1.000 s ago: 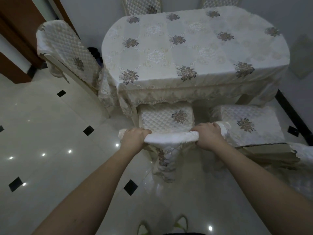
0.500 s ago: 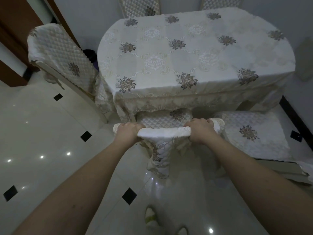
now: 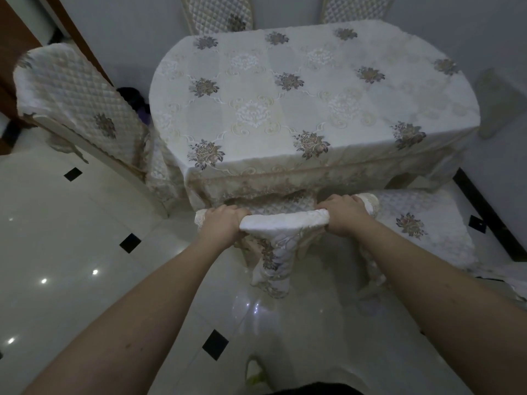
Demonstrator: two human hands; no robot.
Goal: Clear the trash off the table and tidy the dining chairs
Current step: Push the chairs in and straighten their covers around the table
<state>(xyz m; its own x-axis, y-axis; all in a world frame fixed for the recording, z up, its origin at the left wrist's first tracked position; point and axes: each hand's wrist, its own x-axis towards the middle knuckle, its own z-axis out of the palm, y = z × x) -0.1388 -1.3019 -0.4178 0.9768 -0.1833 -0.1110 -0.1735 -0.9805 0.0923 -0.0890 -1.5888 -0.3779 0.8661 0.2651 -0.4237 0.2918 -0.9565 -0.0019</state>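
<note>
at the near edge of the table (image 3: pixel 313 89), both arms reach forward and down, forearms stretched out almost straight and converging on the top rail of the dining chair (image 3: pixel 285 220). the left hand (image 3: pixel 221 225) grips the rail's left end, knuckles up, fingers curled over the far side and out of sight. the right hand (image 3: pixel 345 213) grips the right end the same way, fingers wrapped over the top, wrist slightly bent. the chair stands directly in front of the person, its quilted seat mostly tucked under the hanging edge of the tablecloth (image 3: pixel 256 178), only a strip of it showing between the hands. its back is dressed in a white padded cover with a diamond-stitched pattern, a lace-like trim at the ends and an embroidered flower panel draping down the back toward the floor. the tablecloth is a pale cream fabric with raised scrollwork and brownish flower clusters, falling over an oval top with a rounded left end. a second chair (image 3: pixel 419 223) sits just beside on the right, seat exposed, with the same quilting and one flower motif. a third chair (image 3: pixel 74 101) stands at the table's left end, tilted in the wide lens. the floor (image 3: pixel 71 238) is glossy pale tile with small black diamond insets and light reflections
</note>
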